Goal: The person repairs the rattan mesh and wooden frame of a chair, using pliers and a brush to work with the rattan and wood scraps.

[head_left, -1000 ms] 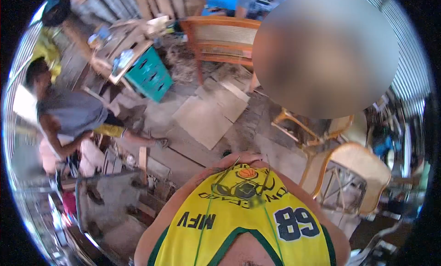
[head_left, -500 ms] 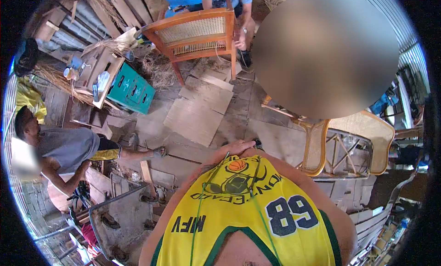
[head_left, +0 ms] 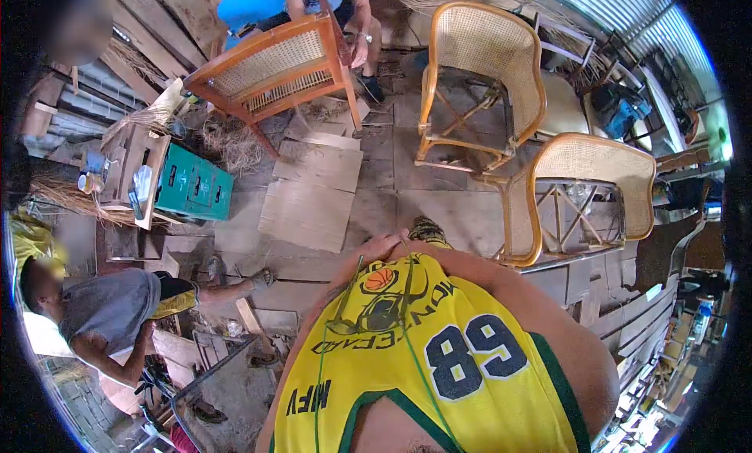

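Observation:
My left hand (head_left: 382,246) and my right hand (head_left: 409,245) meet low in front of my belly, at the edge of my yellow jersey (head_left: 392,328). They seem to touch each other. Their fingers are mostly hidden and too small to make out, and no object shows in them. Just beyond my hands is a dark patterned piece of cloth or footwear (head_left: 428,231). Flattened cardboard (head_left: 305,206) lies on the floor ahead of them.
A seated person (head_left: 362,30) has a hand at a wooden cane-backed chair (head_left: 274,69). Two rattan chairs stand right, one upright (head_left: 486,38), one nearer (head_left: 595,155). A green crate (head_left: 194,183) sits left. Another person (head_left: 117,304) stands at left near a worn board (head_left: 227,398).
My view has turned, shifting the wooden chair, crate and cardboard leftward. The rattan chairs, partly covered by a blurred patch before, now show fully. My hands stay together.

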The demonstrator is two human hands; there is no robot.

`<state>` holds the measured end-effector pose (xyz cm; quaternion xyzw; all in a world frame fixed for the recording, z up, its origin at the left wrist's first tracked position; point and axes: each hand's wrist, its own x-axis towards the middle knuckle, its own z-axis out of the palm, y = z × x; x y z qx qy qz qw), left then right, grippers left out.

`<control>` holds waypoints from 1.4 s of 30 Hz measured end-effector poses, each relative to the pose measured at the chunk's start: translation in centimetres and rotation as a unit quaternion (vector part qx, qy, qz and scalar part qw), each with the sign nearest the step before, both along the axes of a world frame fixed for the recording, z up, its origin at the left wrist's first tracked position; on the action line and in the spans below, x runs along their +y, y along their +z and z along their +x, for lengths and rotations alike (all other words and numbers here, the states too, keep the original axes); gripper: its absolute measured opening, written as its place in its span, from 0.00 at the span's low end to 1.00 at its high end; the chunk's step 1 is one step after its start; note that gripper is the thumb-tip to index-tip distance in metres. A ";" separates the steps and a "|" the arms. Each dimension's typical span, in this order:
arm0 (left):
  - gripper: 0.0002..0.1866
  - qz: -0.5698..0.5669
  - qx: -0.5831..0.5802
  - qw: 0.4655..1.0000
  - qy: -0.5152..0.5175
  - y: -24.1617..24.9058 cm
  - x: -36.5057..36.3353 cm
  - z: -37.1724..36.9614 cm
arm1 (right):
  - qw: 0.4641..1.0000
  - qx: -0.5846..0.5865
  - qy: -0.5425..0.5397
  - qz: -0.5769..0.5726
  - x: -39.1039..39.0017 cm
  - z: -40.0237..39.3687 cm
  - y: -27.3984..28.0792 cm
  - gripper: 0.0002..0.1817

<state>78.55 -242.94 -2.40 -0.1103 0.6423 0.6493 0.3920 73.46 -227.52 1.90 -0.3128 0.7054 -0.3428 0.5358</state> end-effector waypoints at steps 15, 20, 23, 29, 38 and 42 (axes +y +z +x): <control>0.26 -0.015 0.063 0.996 0.064 0.8 5.2 -8.3 | 0.996 0.003 0.081 -0.034 2.3 -10.1 -0.5 0.20; 0.32 0.062 -0.031 0.986 0.154 0.4 8.3 -13.7 | 0.993 0.001 0.114 -0.039 4.6 -15.5 -0.4 0.21; 0.37 -0.075 0.117 0.987 0.086 0.1 10.2 -15.3 | 0.990 -0.007 0.136 -0.046 6.0 -18.2 -0.7 0.21; 0.36 -0.103 0.084 0.985 0.110 2.7 14.1 -19.6 | 0.980 -0.028 0.189 -0.060 7.7 -22.0 -1.0 0.21; 0.30 -0.085 0.052 0.982 0.162 0.7 14.9 -19.4 | 0.963 -0.052 0.255 -0.077 8.5 -24.9 -1.5 0.21; 0.26 -0.146 0.133 0.966 0.166 0.2 15.3 -19.9 | 0.960 -0.057 0.262 -0.077 8.4 -25.7 -1.8 0.22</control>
